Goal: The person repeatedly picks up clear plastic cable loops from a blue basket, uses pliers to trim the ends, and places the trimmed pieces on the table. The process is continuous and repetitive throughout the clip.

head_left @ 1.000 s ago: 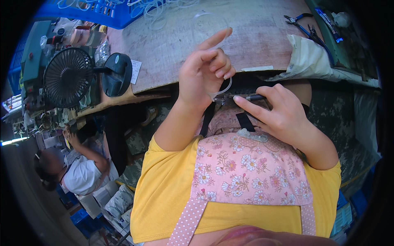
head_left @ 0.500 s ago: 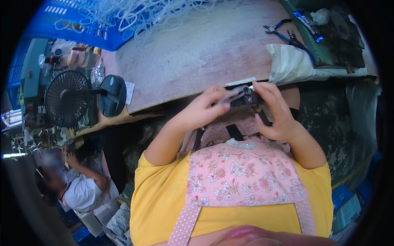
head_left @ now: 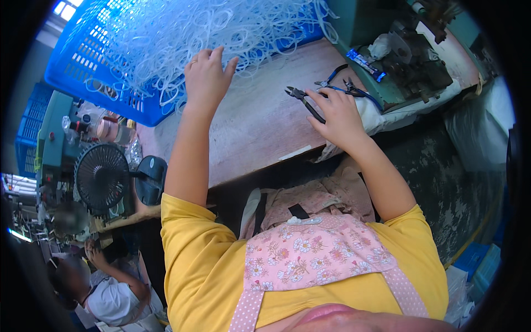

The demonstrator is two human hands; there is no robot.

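My left hand [head_left: 207, 80] is at the near side of a blue plastic basket [head_left: 72, 66], over a heap of clear, thin, looping plastic strands [head_left: 188, 27]. Its thumb stands apart from the fingers, and nothing shows in its grip. Over the worktable, my right hand [head_left: 340, 117] has hold of a pair of side cutters [head_left: 305, 104] with dark handles, their jaws pointing away to the left. Just beyond that hand lie blue-handled pliers [head_left: 338, 88], partly hidden by the fingers.
A green machine base [head_left: 409, 72] stands at the right with a blue wrapper [head_left: 365, 65] on it. White cloth [head_left: 409, 113] lies along the table edge. At the left are a black fan [head_left: 102, 177] and a person in a white shirt [head_left: 116, 299]. A pale strip [head_left: 296, 152] lies on the worktable [head_left: 249, 133].
My hands were together near the table edge, with the cutters in the right. Now the left has reached up to the strands, and the right has moved forward over the table with the cutters.
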